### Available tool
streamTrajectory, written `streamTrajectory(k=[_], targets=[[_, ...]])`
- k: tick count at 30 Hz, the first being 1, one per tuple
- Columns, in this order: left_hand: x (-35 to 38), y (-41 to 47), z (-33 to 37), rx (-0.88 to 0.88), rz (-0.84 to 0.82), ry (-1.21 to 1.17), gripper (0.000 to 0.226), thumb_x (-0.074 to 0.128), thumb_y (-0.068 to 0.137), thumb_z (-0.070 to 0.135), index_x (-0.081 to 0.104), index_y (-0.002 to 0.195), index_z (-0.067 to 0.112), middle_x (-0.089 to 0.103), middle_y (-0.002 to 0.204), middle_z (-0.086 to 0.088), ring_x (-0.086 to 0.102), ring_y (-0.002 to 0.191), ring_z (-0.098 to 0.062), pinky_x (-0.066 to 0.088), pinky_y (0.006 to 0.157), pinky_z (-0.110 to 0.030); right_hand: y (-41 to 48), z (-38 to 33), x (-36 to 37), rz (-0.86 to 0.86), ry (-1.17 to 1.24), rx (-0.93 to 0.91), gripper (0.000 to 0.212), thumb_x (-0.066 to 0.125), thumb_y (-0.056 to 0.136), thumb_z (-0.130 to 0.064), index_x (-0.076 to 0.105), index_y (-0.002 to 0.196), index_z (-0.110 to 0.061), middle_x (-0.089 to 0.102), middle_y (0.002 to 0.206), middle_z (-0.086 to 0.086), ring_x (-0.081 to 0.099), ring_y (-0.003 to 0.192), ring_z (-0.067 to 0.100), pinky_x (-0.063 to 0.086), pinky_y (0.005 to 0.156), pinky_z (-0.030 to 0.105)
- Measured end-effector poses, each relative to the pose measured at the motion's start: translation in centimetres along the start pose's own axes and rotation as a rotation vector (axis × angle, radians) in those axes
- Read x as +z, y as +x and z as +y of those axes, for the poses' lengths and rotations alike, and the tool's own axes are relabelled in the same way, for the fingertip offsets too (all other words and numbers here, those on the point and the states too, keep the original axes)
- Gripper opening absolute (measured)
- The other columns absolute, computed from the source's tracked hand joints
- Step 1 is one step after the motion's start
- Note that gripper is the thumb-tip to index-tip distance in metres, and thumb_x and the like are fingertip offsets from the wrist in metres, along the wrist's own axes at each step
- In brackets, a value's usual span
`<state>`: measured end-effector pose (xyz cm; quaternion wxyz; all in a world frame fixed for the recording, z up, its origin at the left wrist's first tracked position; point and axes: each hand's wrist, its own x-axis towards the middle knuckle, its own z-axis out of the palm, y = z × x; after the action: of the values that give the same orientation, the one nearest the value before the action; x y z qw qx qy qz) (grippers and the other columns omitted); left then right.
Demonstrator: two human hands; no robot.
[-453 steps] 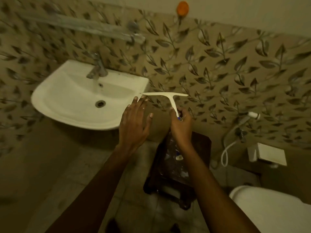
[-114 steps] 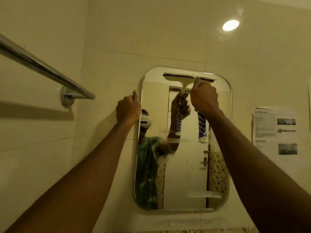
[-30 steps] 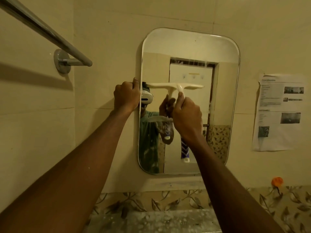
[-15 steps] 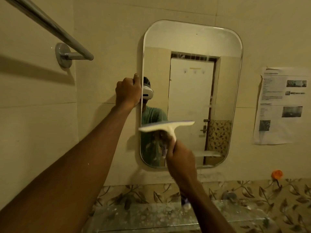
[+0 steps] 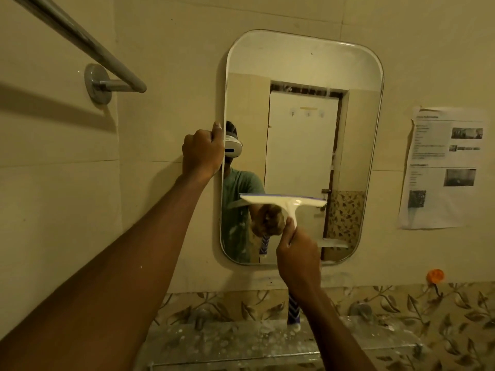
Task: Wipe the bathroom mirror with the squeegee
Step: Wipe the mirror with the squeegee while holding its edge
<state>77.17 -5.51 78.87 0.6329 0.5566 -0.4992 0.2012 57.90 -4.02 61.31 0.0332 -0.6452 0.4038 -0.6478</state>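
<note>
A rounded rectangular mirror (image 5: 302, 76) hangs on the cream tiled wall. My right hand (image 5: 298, 259) grips the handle of a white squeegee (image 5: 284, 201), whose blade lies level across the lower part of the glass. The blue-and-white handle end pokes out below my wrist. My left hand (image 5: 202, 152) is closed on the mirror's left edge at mid height. The glass reflects a person in a green shirt, a white door and my right hand.
A chrome towel rail (image 5: 80, 41) runs from the upper left to a wall mount. A printed paper sheet (image 5: 444, 167) is stuck right of the mirror. A speckled glass shelf (image 5: 241, 341) sits below, over leaf-pattern tiles, with an orange hook (image 5: 435, 275) at right.
The squeegee came down the mirror from its upper part, and in the last half second it shifted right across the lower glass. My left hand stayed on the mirror's edge.
</note>
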Motion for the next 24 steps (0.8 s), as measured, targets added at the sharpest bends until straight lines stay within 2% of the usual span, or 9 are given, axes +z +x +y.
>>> streamTrajectory(k=[4,7,11,13,15,17,20,22,24], targets=[[-0.1,-0.2,0.0,-0.006,-0.018,0.015,0.061,0.031,0.101,0.042,0.065,0.071,0.001,0.066,0.076,-0.020,0.040,0.077,-0.020,0.029,0.064,-0.030,2.3,-1.1,-1.0,0.013,0.052,-0.031,0.041,0.029,0.102,-0.044,0.046,0.066,-0.032,0.048,0.053,-0.012,0.054,0.054,-0.011,0.036,0.040,0.004],[-0.1,-0.7,-0.5,-0.013,-0.027,-0.003,0.061,0.031,0.100,0.043,0.064,0.067,0.003,0.065,0.070,-0.016,0.043,0.076,-0.021,0.029,0.064,-0.029,6.0,-3.2,-1.5,0.019,0.060,-0.070,0.039,0.031,0.104,-0.039,0.045,0.068,-0.031,0.050,0.057,-0.012,0.052,0.058,-0.016,0.037,0.045,0.001],[0.2,-2.2,-1.7,-0.052,-0.060,-0.027,0.061,0.032,0.099,0.046,0.062,0.065,0.005,0.066,0.072,-0.015,0.054,0.086,-0.027,0.041,0.068,-0.035,4.5,-3.5,0.2,-0.055,0.040,0.008,0.040,0.026,0.099,-0.050,0.049,0.074,-0.031,0.056,0.061,-0.009,0.056,0.057,-0.011,0.037,0.039,0.005],[0.2,-3.0,-2.0,-0.064,-0.058,-0.030,0.061,0.032,0.100,0.046,0.062,0.063,0.007,0.067,0.071,-0.016,0.052,0.078,-0.024,0.039,0.066,-0.032,1.2,-2.5,1.3,-0.069,0.043,0.060,0.042,0.025,0.095,-0.054,0.053,0.076,-0.029,0.057,0.061,-0.009,0.057,0.059,-0.009,0.037,0.039,0.005],[0.2,-3.6,-2.1,-0.056,-0.039,-0.025,0.060,0.033,0.100,0.045,0.061,0.061,0.009,0.066,0.067,-0.014,0.045,0.065,-0.013,0.035,0.063,-0.030,-2.0,-1.5,2.0,-0.080,0.012,0.097,0.046,0.023,0.093,-0.057,0.053,0.076,-0.028,0.055,0.057,-0.010,0.057,0.056,-0.005,0.038,0.039,0.008],[0.1,-4.0,-2.4,-0.056,-0.043,-0.051,0.061,0.034,0.099,0.046,0.063,0.061,0.007,0.066,0.065,-0.014,0.055,0.066,-0.018,0.047,0.065,-0.033,-4.7,-0.6,2.4,-0.113,-0.053,0.117,0.055,0.016,0.089,-0.061,0.055,0.077,-0.025,0.054,0.056,-0.010,0.053,0.044,0.002,0.032,0.036,0.011],[-0.1,-5.0,-3.0,-0.064,-0.077,-0.082,0.062,0.035,0.099,0.046,0.063,0.063,0.006,0.066,0.064,-0.015,0.064,0.066,-0.029,0.056,0.068,-0.043,-7.4,0.4,2.5,-0.151,-0.125,0.123,0.058,0.020,0.092,-0.054,0.063,0.087,-0.015,0.056,0.057,-0.007,0.052,0.045,0.004,0.035,0.039,0.014],[-0.2,-5.8,-3.2,-0.057,-0.090,-0.061,0.061,0.034,0.099,0.046,0.061,0.060,0.008,0.065,0.062,-0.013,0.063,0.067,-0.028,0.055,0.069,-0.042,-7.6,0.1,2.2,-0.165,-0.132,0.132,0.051,0.026,0.098,-0.046,0.064,0.091,-0.013,0.058,0.059,-0.004,0.054,0.046,0.005,0.041,0.040,0.018],[-0.3,-6.3,-3.3,-0.058,-0.094,-0.036,0.061,0.034,0.100,0.046,0.060,0.060,0.009,0.064,0.062,-0.012,0.062,0.069,-0.028,0.053,0.068,-0.038,-6.4,-0.9,1.6,-0.162,-0.067,0.118,0.048,0.028,0.100,-0.044,0.062,0.085,-0.015,0.055,0.056,-0.007,0.053,0.044,0.002,0.036,0.036,0.014]])
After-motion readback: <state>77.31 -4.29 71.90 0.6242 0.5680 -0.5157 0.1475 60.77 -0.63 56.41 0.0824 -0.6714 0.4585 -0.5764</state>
